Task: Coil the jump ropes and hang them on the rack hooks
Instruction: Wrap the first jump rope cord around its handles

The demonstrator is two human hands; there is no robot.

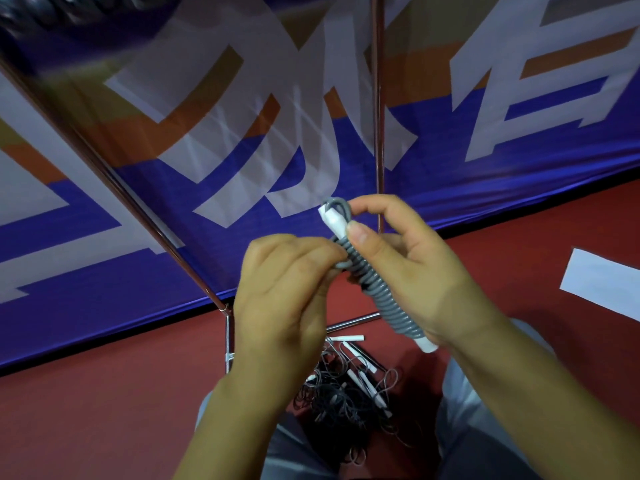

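Rope of grey cord [375,289] is wound in tight turns around a pair of white handles [334,220], making a slanted bundle that runs from upper left to lower right, held in the air above the red floor [104,410]. The right hand [412,271] grips this bundle, thumb pressed across the coils near the upper end and fingers curled behind it; a short loop of cord sticks out past the top of the white handles by the forefinger. The left hand [284,289] pinches the cord at the side of the bundle, its fingers curled onto the coils about midway up.

Below the hands, on the floor between the person's knees, lies a tangled heap of dark jump ropes [346,400] with several white handles poking out of it. Thin metal rack poles [377,98] rise from the floor behind the hands, one upright and one slanting away to the upper left, with a low crossbar near the heap. Behind the poles hangs a blue and orange banner [173,202] with large white characters. A white sheet [602,285] lies on the floor at the right edge.
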